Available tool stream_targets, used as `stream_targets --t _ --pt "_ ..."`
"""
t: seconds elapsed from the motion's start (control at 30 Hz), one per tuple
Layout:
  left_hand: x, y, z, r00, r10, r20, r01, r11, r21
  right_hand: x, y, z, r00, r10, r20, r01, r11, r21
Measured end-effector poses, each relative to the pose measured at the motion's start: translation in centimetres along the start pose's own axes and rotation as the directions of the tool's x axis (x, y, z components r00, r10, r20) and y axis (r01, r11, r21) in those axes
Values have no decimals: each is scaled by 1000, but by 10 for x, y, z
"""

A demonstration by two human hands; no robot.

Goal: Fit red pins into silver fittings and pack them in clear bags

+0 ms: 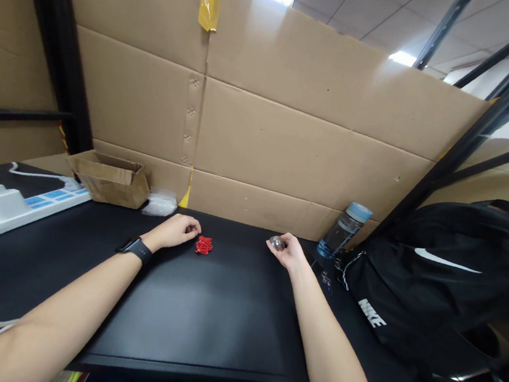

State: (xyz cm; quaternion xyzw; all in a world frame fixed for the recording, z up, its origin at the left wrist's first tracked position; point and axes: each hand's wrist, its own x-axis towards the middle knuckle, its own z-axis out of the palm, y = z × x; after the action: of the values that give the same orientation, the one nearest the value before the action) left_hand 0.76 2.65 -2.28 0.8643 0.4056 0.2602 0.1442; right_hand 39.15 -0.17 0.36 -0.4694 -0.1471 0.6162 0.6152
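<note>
My left hand (pixel 180 231), with a black watch on its wrist, rests on the black table. Its fingers are loosely curled in, and I see nothing held in them. Just right of its fingertips lies a small heap of thin red looped pieces (pixel 203 245), too small to make out singly. Farther right, my right hand (pixel 291 253) is closed around a small, round, shiny metal object (pixel 277 242), held between thumb and fingers with the palm turned up. Whether that object is a ball or a little bowl does not show clearly.
A cardboard wall (pixel 261 130) stands behind the table. At left are a white power strip (pixel 50 207), an open carton (pixel 115 181) and a clear plastic packet (pixel 160 203). At right are a blue-lidded water bottle (pixel 342 232), keys (pixel 326 280) and a black backpack (pixel 437 279).
</note>
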Motion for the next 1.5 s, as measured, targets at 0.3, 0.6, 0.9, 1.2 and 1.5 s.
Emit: stream_targets --t 0.3,0.6,0.9,1.2,1.5 --pt "-1 0 0 1000 -4 12 4 1000 4 -1 -3 2 999 24 -23 -23 998 60" --pt "0 1 0 1000 -3 9 3 1000 4 -2 1 2 1000 28 11 -28 1000 2" --pt "0 1 0 1000 -11 10 11 1000 0 -1 2 -4 998 31 61 -21 987 -161" --pt "0 1 1 1000 -1 9 1 1000 -8 -6 1 -5 996 9 93 27 925 -378" --pt "0 -1 2 1000 1 20 -1 1000 -9 9 17 -5 955 -283 88 254 627 -736"
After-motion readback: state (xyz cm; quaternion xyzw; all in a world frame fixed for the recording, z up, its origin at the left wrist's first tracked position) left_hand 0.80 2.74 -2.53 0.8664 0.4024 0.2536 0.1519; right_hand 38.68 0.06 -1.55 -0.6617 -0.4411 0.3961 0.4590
